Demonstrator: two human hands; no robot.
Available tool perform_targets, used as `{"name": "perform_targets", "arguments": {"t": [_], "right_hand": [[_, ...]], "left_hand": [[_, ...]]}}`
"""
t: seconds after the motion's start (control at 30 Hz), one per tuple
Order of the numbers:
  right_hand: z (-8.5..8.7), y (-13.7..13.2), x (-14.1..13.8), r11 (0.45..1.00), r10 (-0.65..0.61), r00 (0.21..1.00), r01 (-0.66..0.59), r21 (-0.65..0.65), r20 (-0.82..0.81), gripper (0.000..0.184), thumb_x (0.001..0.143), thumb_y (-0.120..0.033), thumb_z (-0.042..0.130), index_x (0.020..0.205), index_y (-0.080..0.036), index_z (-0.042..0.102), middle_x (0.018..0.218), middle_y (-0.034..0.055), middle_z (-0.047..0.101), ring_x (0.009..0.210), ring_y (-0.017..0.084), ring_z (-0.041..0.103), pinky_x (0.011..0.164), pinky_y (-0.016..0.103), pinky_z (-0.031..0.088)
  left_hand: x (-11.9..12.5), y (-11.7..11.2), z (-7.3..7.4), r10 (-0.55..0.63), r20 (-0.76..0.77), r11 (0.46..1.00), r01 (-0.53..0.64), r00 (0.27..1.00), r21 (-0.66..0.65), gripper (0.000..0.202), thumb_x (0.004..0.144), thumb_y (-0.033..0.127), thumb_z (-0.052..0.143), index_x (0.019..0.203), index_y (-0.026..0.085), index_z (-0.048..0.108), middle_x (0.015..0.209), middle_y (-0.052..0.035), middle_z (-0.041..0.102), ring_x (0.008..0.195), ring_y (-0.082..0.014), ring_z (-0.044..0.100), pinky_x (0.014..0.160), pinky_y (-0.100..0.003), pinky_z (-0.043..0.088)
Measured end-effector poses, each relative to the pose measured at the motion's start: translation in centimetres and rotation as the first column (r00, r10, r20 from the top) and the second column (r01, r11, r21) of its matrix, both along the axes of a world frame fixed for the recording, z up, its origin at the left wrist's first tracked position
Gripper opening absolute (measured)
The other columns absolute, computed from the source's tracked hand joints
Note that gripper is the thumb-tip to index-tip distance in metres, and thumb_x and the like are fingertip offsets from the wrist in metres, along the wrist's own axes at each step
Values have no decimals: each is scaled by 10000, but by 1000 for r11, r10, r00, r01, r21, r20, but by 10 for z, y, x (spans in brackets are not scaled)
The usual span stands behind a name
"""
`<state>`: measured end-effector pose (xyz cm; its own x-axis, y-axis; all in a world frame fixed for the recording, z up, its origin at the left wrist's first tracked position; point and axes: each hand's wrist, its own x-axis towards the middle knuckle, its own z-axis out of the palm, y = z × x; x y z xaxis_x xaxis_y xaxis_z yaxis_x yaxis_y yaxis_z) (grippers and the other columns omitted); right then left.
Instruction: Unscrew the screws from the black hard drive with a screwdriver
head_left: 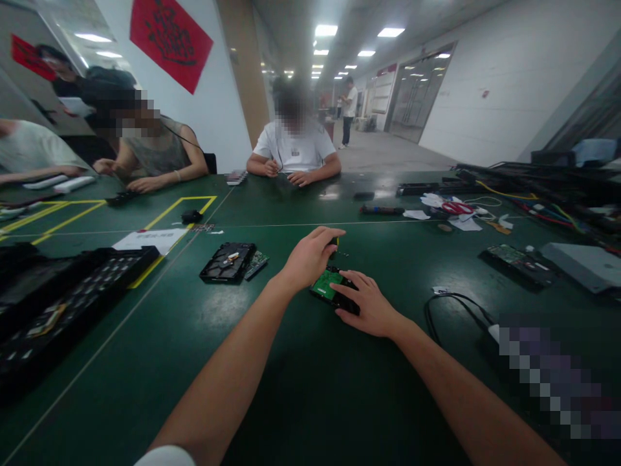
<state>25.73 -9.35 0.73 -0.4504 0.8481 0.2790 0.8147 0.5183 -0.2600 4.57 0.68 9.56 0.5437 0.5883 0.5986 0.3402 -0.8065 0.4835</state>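
Observation:
A hard drive with a green circuit board facing up lies on the table in front of me. My right hand rests over its right side, fingers spread across it and thumb at the near edge, gripping it. Above the drive's far edge, my left hand is closed in a pinch on a small black-and-yellow tool. Most of that tool is hidden by the fingers. Small silver bits show just beyond the drive.
An opened black drive case and a loose circuit board lie to the left. Black trays stand far left. Another drive, a grey metal box and a black cable are on the right. Several people sit across the table.

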Motion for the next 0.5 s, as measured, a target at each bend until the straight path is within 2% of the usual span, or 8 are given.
{"name": "perform_targets", "arguments": {"t": [0.17,0.33,0.5], "right_hand": [[0,0,0,1000,1,1000,-1,-1,4,631,937,-465,705,1537,-369,531,1644,102,429,1521,408,356,1183,673,342],[1,-1,-1,1000,3,1000,-3,-5,4,620,943,-456,703,1531,-351,540,1646,98,429,1527,394,353,1205,653,329],[1,0,0,1000,0,1000,0,1,-3,629,935,-447,718,1532,-368,536,1650,83,429,1528,400,347,1197,663,333]], "left_hand": [[-2,-2,5,-87,-1,996,87,996,-12,452,1011,74,458,1398,223,636,1358,-100,676,1270,-224,640,1123,-438,522],[-2,-2,5,-68,-16,998,68,998,-14,480,1001,63,463,1430,217,614,1376,-113,667,1290,-236,631,1131,-456,517],[-2,-2,5,-38,-13,999,37,999,-18,439,996,65,487,1373,222,650,1343,-104,683,1269,-240,644,1112,-453,530]]}}
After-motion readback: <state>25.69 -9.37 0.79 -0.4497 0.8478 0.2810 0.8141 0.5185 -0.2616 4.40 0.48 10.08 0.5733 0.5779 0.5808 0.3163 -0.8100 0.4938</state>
